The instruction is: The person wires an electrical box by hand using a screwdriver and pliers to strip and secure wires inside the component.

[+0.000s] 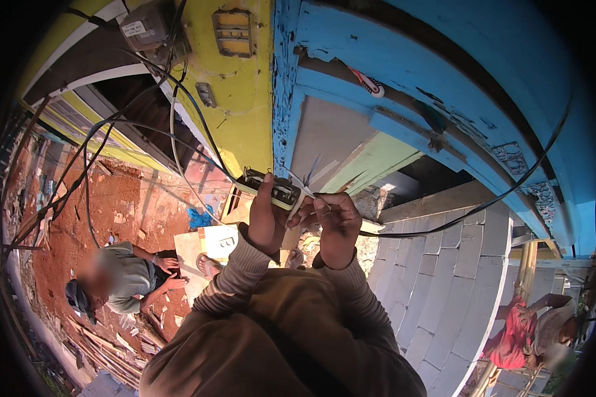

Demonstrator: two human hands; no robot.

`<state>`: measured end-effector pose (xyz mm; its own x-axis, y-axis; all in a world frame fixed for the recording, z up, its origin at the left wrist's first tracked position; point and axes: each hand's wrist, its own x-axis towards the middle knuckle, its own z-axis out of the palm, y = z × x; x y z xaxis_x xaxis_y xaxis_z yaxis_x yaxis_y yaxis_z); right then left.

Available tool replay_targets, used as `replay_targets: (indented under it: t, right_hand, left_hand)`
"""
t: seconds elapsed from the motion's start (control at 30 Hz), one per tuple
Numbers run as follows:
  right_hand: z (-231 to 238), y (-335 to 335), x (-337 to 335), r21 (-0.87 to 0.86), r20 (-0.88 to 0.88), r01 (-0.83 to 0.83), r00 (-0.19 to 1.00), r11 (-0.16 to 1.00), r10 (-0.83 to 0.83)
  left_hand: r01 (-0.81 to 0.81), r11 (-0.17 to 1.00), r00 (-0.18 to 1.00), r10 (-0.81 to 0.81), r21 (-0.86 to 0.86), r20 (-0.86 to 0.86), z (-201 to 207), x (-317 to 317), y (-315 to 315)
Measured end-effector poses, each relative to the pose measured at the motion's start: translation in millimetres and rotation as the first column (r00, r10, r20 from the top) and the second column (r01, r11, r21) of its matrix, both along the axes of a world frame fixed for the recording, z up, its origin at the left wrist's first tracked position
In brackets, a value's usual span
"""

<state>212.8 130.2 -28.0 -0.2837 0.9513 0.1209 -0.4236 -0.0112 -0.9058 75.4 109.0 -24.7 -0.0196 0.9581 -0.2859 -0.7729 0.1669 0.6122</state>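
My left hand [263, 221] is closed round a small open electrical box [285, 193] with a pale rim and dark metal parts inside. Its thumb lies along the front of the box. Just right of it, the fingers of my right hand [334, 221] are pinched on a black cable [410, 233], which runs off to the right. Thin blue and white wire ends [309, 177] fan upward above those fingertips. Another dark cable [208, 135] drops from the upper left to the box. Whether the wire ends touch the box I cannot tell.
A yellow wall [238, 86] carries a grey meter box [149, 30] and an empty mounting frame [233, 33]. Blue boards [391, 40] hold a red-and-white tool [367, 83]. Grey blockwork [437, 264] stands right. One person [126, 278] sits below left; another [530, 327] is lower right.
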Motion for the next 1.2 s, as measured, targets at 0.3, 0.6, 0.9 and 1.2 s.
replay_targets:
  t: [0.3, 0.6, 0.9, 1.2]
  right_hand:
    - [-2.0, -5.3, 0.2, -0.025, -0.098, 0.07, 0.993, 0.997, -0.072]
    - [-25.7, -0.1, 10.7, 0.067, -0.07, 0.195, 0.979, 0.978, -0.191]
    - [-21.3, -2.1, 6.5, 0.364, 0.133, 0.279, 0.929, 0.888, -0.346]
    - [-28.3, -0.5, 36.1, 0.33, 0.203, 0.353, 0.879, 0.876, -0.431]
  left_hand:
    - [-0.117, 0.962, 0.986, 0.143, 0.247, -0.09, -9.2, 10.9, -6.3]
    - [-0.162, 0.906, 0.741, 0.373, 0.391, -0.558, -16.5, 30.5, 11.6]
    - [-0.166, 0.97, 0.912, 0.22, 0.179, -0.346, -37.0, 21.2, 14.2]
    - [-0.246, 0.96, 0.834, 0.278, 0.129, -0.476, -46.6, 10.3, 17.0]
